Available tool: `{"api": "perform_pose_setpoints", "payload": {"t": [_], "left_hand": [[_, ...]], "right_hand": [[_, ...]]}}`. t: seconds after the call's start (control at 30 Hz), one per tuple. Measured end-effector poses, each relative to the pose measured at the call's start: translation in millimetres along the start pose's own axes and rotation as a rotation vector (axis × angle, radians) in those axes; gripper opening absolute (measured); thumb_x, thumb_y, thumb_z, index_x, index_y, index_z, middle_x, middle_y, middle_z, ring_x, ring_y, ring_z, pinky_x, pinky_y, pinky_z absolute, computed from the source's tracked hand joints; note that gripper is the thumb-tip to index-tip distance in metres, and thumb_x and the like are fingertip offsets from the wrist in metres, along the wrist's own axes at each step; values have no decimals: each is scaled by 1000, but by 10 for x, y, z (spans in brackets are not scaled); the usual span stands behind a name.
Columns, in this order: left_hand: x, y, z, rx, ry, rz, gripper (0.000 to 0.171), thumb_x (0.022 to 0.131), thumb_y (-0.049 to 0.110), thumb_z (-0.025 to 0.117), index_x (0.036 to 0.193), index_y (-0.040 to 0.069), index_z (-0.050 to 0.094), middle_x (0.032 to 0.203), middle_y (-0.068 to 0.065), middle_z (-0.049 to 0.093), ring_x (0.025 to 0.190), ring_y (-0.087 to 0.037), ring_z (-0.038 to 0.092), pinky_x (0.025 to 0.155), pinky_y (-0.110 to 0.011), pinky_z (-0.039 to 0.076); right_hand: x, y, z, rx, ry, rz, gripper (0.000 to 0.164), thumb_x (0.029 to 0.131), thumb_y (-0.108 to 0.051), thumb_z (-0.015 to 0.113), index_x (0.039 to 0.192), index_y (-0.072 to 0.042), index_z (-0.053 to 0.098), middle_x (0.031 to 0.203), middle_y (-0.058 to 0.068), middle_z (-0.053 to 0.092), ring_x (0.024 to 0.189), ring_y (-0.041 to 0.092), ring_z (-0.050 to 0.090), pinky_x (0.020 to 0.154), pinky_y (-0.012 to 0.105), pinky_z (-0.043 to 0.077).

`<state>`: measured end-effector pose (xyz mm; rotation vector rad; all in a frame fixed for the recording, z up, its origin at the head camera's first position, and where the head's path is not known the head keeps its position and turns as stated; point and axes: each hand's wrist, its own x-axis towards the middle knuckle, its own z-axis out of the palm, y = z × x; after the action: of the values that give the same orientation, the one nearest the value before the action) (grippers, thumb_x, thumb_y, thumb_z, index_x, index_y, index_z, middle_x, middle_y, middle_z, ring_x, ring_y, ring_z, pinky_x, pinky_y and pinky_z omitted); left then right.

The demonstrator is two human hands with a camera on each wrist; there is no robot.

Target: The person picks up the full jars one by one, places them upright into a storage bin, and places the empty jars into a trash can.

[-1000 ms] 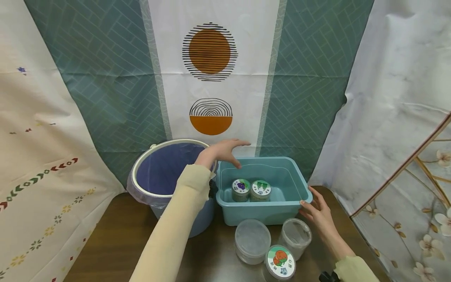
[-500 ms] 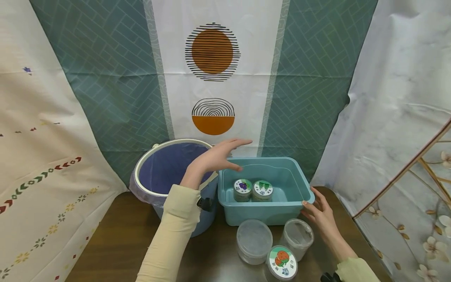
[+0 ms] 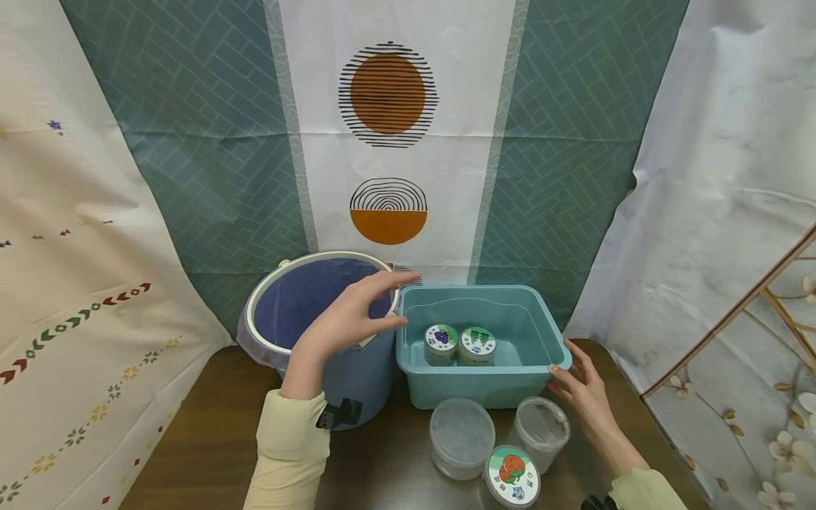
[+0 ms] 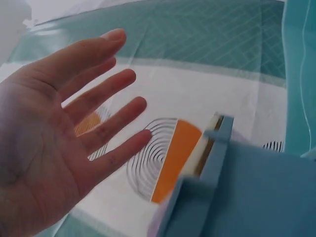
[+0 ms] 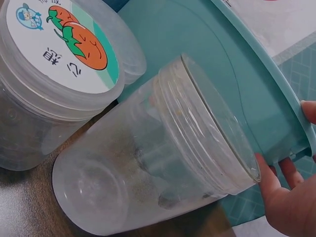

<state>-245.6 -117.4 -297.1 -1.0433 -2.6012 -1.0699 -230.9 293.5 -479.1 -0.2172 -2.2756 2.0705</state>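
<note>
My left hand [image 3: 347,312] is held up in front of the trash can's right side, its fingers and thumb spread apart with nothing between them. With thumb and fingers, my right hand [image 3: 583,389] grips the front right corner of a teal plastic bin [image 3: 468,388]. Inside that bin, toward its left, stand two lidded jars, a grape-labelled jar [image 3: 441,340] and a green-labelled jar [image 3: 477,343]. Before it on the table are a wide jar with a plain translucent lid [image 3: 462,431], a clear jar [image 5: 148,163] and a tomato-labelled jar [image 3: 512,476].
A blue trash can [image 3: 377,372] with a cream rim and a plastic liner stands left of the bin. The dark wooden table [image 3: 191,418] reaches a patterned cloth [image 3: 395,163] behind, with more cloth hanging at both sides.
My left hand has drawn back leftward and lower, from over the bin's left end to in front of the trash can. My right hand keeps its place at the bin's corner.
</note>
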Motion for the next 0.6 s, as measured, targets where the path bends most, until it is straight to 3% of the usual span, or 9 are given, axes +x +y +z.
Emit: {"api": "perform_pose_setpoints", "payload": {"t": [0.2, 0.37, 0.6], "left_hand": [[-320, -52, -74, 35, 147, 2, 54, 88, 16, 75, 139, 20, 56, 138, 2, 61, 124, -22, 59, 104, -41, 49], [-545, -103, -115, 91, 216, -46, 52, 88, 17, 76, 136, 22, 59, 131, 3, 64, 118, -15, 62, 99, -40, 52], [-818, -234, -123, 177, 351, -71, 46, 86, 13, 77, 129, 20, 64, 121, 2, 70, 115, -17, 61, 98, -41, 48]], "right_hand": [[-7, -7, 12, 24, 0, -6, 73, 97, -26, 63, 157, -28, 22, 143, 3, 36, 101, -12, 56, 84, 19, 56], [-21, -16, 6, 52, 3, -14, 73, 96, -27, 65, 157, -28, 24, 135, -5, 39, 100, -11, 57, 83, 19, 56], [-23, -19, 12, 45, 5, -15, 71, 97, -26, 65, 156, -31, 26, 136, -4, 38, 101, -11, 56, 84, 19, 56]]}}
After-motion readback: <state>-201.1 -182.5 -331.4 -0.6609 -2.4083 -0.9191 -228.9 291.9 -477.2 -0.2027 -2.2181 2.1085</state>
